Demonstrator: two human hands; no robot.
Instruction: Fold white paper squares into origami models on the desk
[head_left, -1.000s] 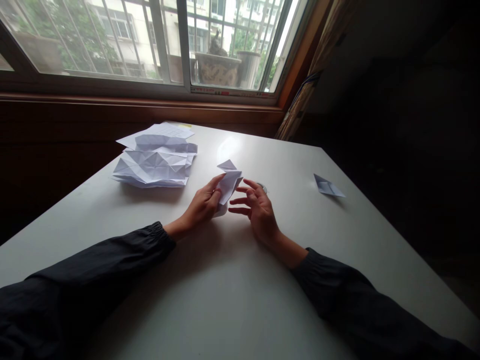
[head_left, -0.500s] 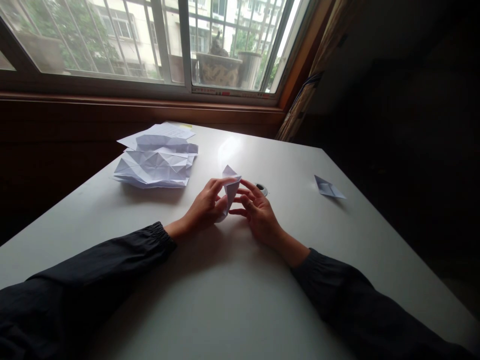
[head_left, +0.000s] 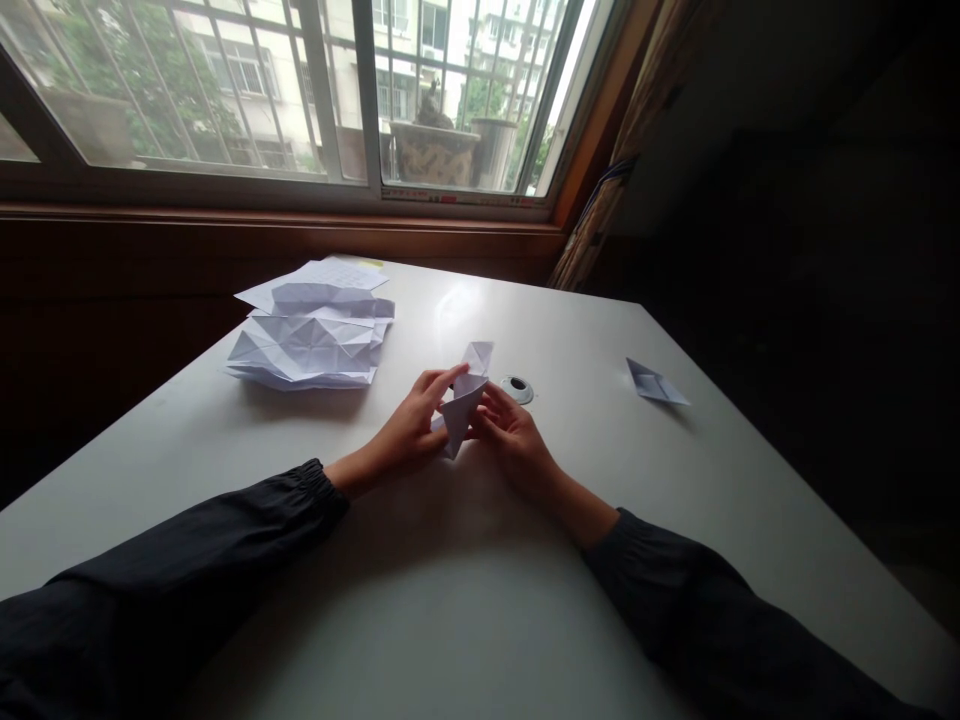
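2 hands meet at frame center: left hand [head_left: 405,437] and right hand [head_left: 514,440] both pinch the folded paper [head_left: 463,398] over the white table [head_left: 450,600]. Seemingly mid-fold; a clean crease calls for aligned edges and firm pressure.

Likely a room at home: white table [head_left: 450,600] pushed against a wood-panelled wall [head_left: 112,290], beneath a barred window [head_left: 300,90] (apartment blocks [head_left: 247,60] beyond), curtain [head_left: 600,215] past the table's far right corner.
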